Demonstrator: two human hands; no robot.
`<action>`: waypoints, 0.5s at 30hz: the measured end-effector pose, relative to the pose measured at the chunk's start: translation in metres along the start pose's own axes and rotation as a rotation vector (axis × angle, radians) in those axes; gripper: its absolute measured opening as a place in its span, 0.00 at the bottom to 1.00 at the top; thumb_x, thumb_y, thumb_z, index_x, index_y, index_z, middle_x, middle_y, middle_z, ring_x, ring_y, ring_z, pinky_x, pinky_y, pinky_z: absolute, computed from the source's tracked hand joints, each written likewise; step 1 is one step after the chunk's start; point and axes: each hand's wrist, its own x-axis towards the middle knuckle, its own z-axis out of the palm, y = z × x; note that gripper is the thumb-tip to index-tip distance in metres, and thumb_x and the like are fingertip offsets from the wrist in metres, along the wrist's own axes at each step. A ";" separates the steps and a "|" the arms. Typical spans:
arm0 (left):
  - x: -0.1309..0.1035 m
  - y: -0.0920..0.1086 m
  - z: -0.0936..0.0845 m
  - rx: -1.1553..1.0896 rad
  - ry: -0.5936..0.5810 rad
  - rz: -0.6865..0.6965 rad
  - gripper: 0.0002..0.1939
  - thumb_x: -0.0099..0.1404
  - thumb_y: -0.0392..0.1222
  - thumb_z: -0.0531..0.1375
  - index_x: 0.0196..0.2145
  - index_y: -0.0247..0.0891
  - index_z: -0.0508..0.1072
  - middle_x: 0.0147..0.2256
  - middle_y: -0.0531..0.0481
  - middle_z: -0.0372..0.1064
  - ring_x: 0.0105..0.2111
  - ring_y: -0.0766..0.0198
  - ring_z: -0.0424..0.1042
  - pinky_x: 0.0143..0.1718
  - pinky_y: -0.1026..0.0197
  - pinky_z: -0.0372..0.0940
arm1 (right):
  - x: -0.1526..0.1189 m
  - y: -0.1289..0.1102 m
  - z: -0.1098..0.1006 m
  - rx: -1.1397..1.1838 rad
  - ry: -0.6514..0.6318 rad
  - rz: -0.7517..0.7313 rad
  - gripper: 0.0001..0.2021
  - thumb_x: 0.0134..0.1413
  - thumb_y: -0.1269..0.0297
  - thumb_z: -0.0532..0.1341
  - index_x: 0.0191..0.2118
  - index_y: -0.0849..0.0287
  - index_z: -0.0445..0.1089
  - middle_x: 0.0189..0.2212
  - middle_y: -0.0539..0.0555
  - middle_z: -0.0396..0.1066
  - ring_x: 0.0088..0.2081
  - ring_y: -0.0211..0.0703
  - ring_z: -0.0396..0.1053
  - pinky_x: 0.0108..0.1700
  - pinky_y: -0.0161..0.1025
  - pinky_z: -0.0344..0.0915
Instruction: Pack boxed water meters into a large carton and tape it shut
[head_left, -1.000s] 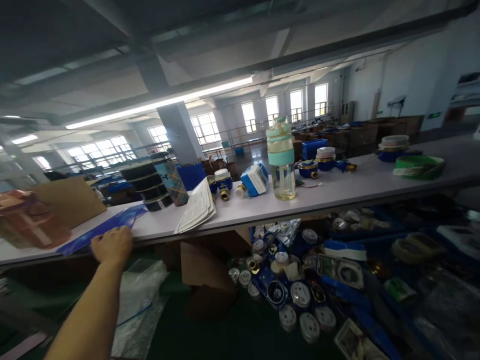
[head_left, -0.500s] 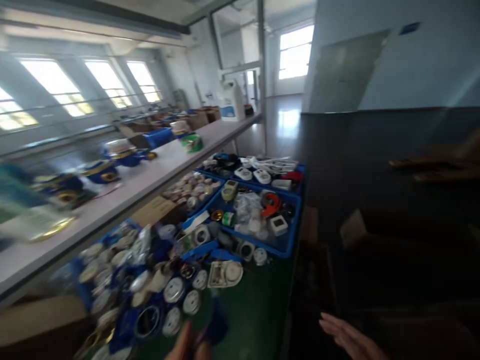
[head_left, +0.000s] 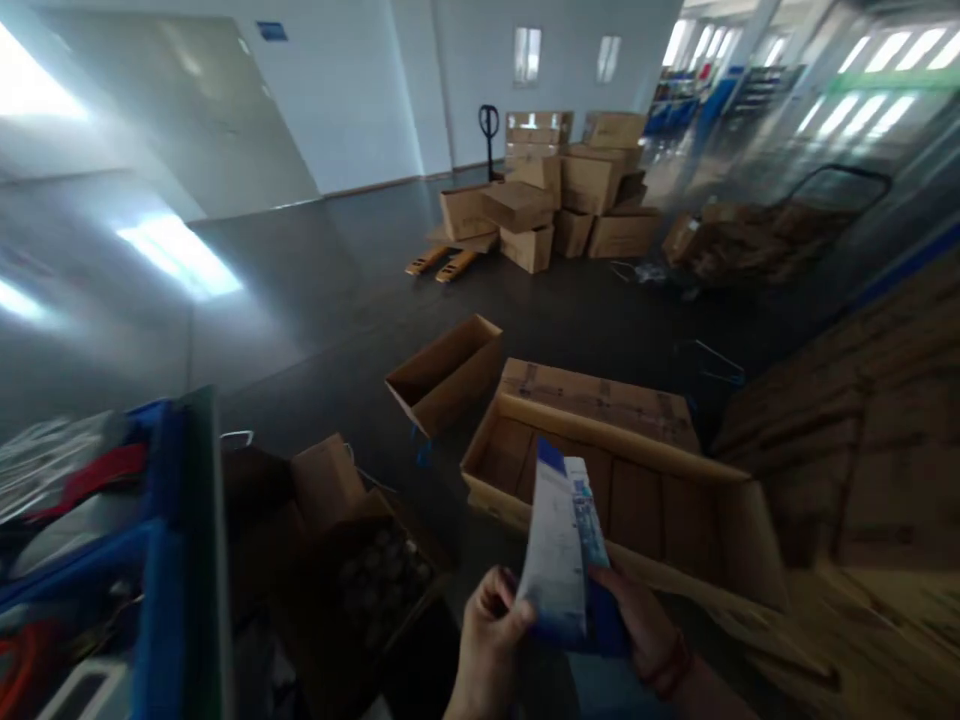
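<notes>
Paper (head_left: 559, 545) sits pinched between our left hand (head_left: 487, 640) and right hand (head_left: 637, 625) at 6 o'clock, so we should grip it gently, flat, above the open box (head_left: 600, 480).

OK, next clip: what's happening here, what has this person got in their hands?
A person holds a thin stack of blue-and-white printed leaflets in both hands, the left hand gripping the near edge and the right hand supporting it from behind. Below and beyond the hands, a large open cardboard box sits on the dark floor, with a smaller open box behind it. A blue bin stands at the left.
</notes>
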 end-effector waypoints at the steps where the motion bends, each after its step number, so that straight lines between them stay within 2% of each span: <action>1: 0.024 -0.012 0.008 -0.010 0.049 -0.019 0.19 0.53 0.46 0.63 0.21 0.38 0.54 0.20 0.59 0.54 0.22 0.73 0.56 0.25 0.69 0.55 | 0.011 -0.012 -0.023 0.039 0.039 -0.031 0.18 0.43 0.61 0.62 0.43 0.58 0.65 0.40 0.54 0.72 0.42 0.49 0.69 0.43 0.46 0.67; 3: 0.072 -0.037 0.021 0.166 0.154 -0.022 0.15 0.57 0.45 0.59 0.24 0.39 0.55 0.21 0.59 0.55 0.23 0.73 0.58 0.26 0.69 0.57 | 0.039 -0.028 -0.074 0.078 0.071 -0.103 0.21 0.43 0.62 0.61 0.47 0.55 0.61 0.44 0.53 0.70 0.45 0.48 0.67 0.46 0.45 0.66; 5: 0.120 -0.061 0.030 0.587 0.161 0.047 0.08 0.60 0.44 0.56 0.29 0.39 0.60 0.25 0.57 0.62 0.26 0.71 0.63 0.29 0.68 0.60 | 0.069 -0.031 -0.127 0.000 0.154 -0.141 0.26 0.42 0.59 0.60 0.50 0.56 0.57 0.48 0.56 0.66 0.49 0.47 0.65 0.49 0.46 0.63; 6: 0.143 -0.071 0.035 0.836 0.106 0.099 0.06 0.61 0.43 0.54 0.33 0.39 0.63 0.28 0.54 0.66 0.29 0.70 0.66 0.32 0.67 0.61 | 0.082 -0.027 -0.154 -0.082 0.240 -0.126 0.29 0.41 0.57 0.60 0.51 0.58 0.56 0.49 0.58 0.65 0.49 0.48 0.64 0.51 0.46 0.62; 7: 0.165 -0.082 0.039 1.061 0.018 0.143 0.08 0.63 0.42 0.51 0.37 0.39 0.66 0.32 0.52 0.69 0.33 0.68 0.68 0.35 0.66 0.63 | 0.093 -0.020 -0.180 -0.174 0.341 -0.096 0.32 0.39 0.54 0.59 0.52 0.61 0.55 0.49 0.61 0.65 0.49 0.50 0.64 0.52 0.48 0.61; 9: 0.206 -0.103 0.046 1.357 -0.202 0.199 0.14 0.65 0.38 0.46 0.42 0.41 0.68 0.39 0.50 0.71 0.40 0.67 0.69 0.44 0.63 0.62 | 0.105 -0.001 -0.223 -0.351 0.494 -0.027 0.34 0.37 0.49 0.57 0.51 0.64 0.55 0.46 0.65 0.66 0.47 0.52 0.66 0.53 0.50 0.60; 12: 0.251 -0.130 0.053 1.474 -0.462 0.186 0.15 0.61 0.33 0.49 0.39 0.43 0.72 0.43 0.51 0.71 0.48 0.65 0.66 0.55 0.58 0.54 | 0.100 0.020 -0.260 -0.545 0.512 -0.007 0.31 0.42 0.47 0.52 0.50 0.62 0.58 0.45 0.62 0.68 0.47 0.51 0.66 0.53 0.49 0.61; 14: 0.261 -0.139 0.055 1.532 -0.554 0.138 0.13 0.56 0.31 0.54 0.36 0.44 0.74 0.46 0.51 0.69 0.51 0.62 0.63 0.59 0.52 0.47 | 0.090 0.024 -0.266 -0.684 0.467 -0.018 0.28 0.46 0.46 0.51 0.50 0.59 0.60 0.45 0.60 0.68 0.49 0.49 0.65 0.54 0.48 0.61; 15: 0.259 -0.138 0.056 1.562 -0.557 0.118 0.14 0.54 0.31 0.56 0.37 0.44 0.73 0.49 0.50 0.67 0.53 0.60 0.61 0.60 0.48 0.43 | 0.084 0.022 -0.264 -0.758 0.438 -0.030 0.27 0.47 0.46 0.50 0.50 0.58 0.60 0.47 0.59 0.68 0.50 0.49 0.64 0.55 0.48 0.60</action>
